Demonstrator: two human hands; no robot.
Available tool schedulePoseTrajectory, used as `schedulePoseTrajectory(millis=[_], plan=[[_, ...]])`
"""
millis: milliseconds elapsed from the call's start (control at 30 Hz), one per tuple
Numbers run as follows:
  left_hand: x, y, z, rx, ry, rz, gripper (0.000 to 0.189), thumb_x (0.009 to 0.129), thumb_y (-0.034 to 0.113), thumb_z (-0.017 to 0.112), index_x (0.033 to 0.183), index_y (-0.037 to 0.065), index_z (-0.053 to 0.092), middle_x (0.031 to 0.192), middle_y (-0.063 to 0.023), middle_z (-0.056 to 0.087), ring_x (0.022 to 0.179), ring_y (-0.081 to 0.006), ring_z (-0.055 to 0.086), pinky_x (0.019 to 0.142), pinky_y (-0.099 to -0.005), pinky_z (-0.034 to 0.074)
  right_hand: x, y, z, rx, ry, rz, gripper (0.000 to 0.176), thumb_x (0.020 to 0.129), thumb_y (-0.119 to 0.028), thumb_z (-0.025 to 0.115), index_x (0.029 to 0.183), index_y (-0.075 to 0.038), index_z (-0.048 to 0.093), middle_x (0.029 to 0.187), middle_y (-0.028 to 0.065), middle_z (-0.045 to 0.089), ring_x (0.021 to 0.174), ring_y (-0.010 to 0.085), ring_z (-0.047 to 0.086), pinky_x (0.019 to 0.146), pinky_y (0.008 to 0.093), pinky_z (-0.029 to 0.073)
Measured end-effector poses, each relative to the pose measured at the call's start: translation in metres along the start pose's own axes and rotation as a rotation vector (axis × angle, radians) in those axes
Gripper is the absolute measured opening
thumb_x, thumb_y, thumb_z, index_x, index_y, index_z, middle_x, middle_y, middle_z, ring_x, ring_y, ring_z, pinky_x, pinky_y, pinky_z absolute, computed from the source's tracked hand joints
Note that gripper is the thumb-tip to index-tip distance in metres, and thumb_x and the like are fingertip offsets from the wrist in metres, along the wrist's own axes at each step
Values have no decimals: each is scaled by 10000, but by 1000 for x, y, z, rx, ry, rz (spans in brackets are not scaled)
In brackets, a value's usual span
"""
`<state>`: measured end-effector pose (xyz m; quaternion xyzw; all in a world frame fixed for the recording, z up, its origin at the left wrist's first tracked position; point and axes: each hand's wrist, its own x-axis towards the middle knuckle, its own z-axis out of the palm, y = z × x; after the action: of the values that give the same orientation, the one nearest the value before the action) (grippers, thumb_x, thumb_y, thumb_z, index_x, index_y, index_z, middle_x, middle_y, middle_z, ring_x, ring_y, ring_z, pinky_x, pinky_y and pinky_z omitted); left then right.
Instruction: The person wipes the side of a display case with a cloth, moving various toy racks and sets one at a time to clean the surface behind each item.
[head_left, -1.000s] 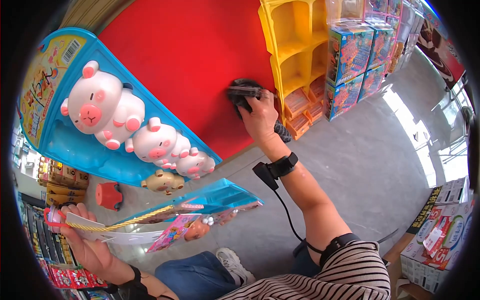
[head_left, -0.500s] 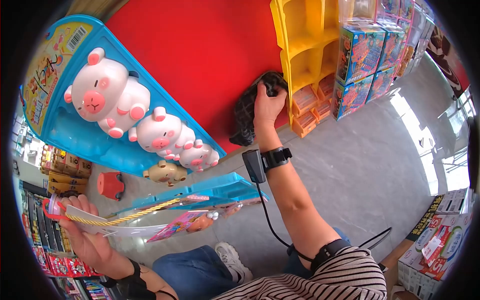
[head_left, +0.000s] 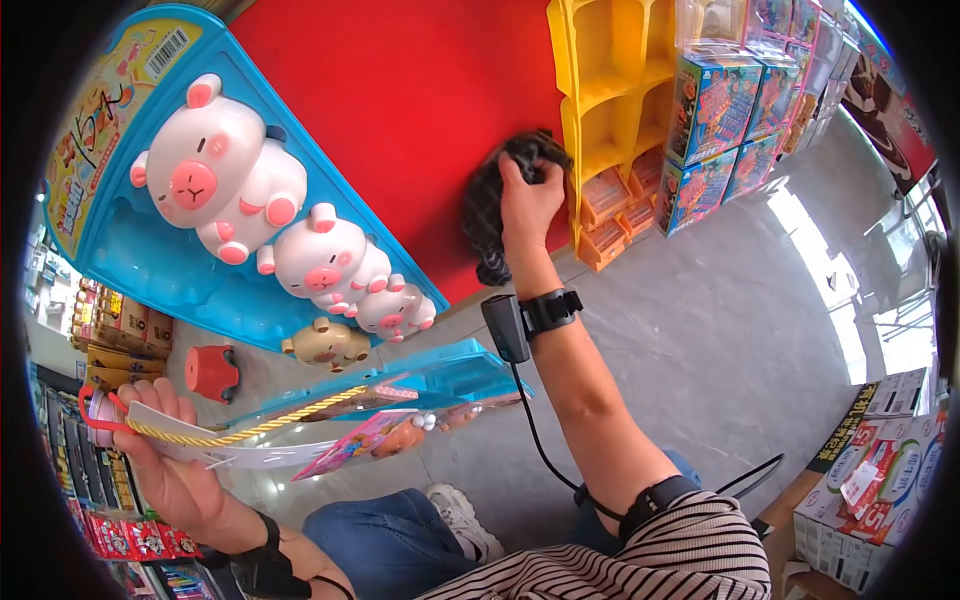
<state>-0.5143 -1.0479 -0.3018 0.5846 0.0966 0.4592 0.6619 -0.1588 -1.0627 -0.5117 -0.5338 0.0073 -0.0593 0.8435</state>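
Two edges near cloth (head_left: 484,208): yellow tray (head_left: 607,142), red surface (head_left: 400,120).

On my feed I list: right hand (head_left: 531,205), gripping dark cloth (head_left: 485,205) on red surface (head_left: 380,120); left hand (head_left: 182,482), holding white card (head_left: 275,457) with yellow cord (head_left: 290,416); blue tray (head_left: 205,292), pale animal figures (head_left: 195,188); yellow rack (head_left: 608,55).

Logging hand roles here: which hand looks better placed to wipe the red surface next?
Probably the right hand: it grips the dark cloth on the red surface, while the left hand is away from it, holding the white panel.
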Motion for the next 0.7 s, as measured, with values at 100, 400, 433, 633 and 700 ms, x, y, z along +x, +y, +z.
schedulePoseTrajectory(millis=[100,400,433,633,700], plan=[[-4,-1,4,27,146,38,383,803,278,537,1053,20,404,886,-15,368,781,-114,328,681,-242,289,-2,-3,7,11,4,-49,336,604,-129,673,833,22,481,751,70,524,689,149,486,634,254,411],[2,-1,7,-31,-30,2,336,792,246,558,994,31,397,828,-8,338,732,-109,312,652,-228,294,-10,-5,4,-29,1,-1,267,612,-86,637,812,12,490,772,63,527,711,139,486,664,254,409],[2,-2,7,-33,-12,2,336,793,242,558,994,30,393,826,-10,337,729,-110,314,648,-227,295,-12,-12,8,-32,-9,-35,264,611,-84,636,811,11,491,774,61,526,714,136,485,669,254,408],[2,-2,5,-73,30,16,335,800,231,547,1005,22,385,834,-19,339,727,-114,321,632,-232,312,-7,16,-2,-5,69,82,285,603,-102,628,818,30,497,772,134,550,736,213,531,703,296,419],[-1,-4,13,-79,154,48,337,800,223,547,1012,19,383,839,-22,340,728,-115,320,629,-238,318,-6,20,-4,-7,72,110,290,605,-113,640,814,33,500,775,137,556,752,218,536,710,299,419]])
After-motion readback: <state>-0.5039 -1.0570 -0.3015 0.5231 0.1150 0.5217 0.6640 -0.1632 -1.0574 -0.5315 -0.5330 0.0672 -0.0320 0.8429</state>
